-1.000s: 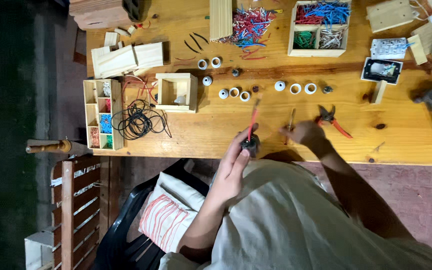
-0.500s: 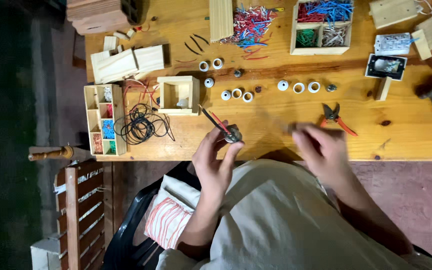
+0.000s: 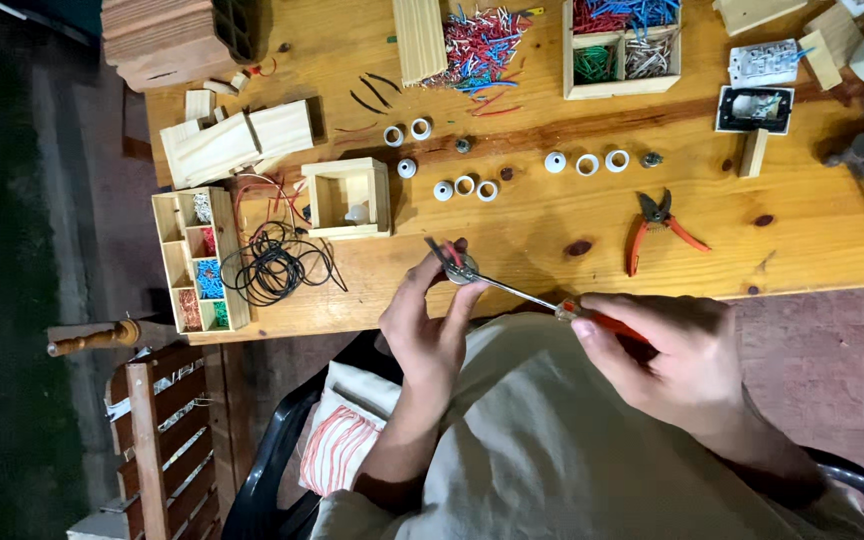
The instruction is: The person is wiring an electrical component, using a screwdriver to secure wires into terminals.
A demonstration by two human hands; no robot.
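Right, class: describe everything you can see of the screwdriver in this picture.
The screwdriver has a slim, shiny metal shaft and a red-orange handle. It lies nearly level over the edge of the wooden table, tip pointing left. The right hand grips the handle; the tip meets a small round part held in the left hand.

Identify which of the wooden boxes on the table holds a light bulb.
The small open-topped wooden box just right of the black wire coil. A white bulb lies inside it; the other boxes hold coloured wire pieces.
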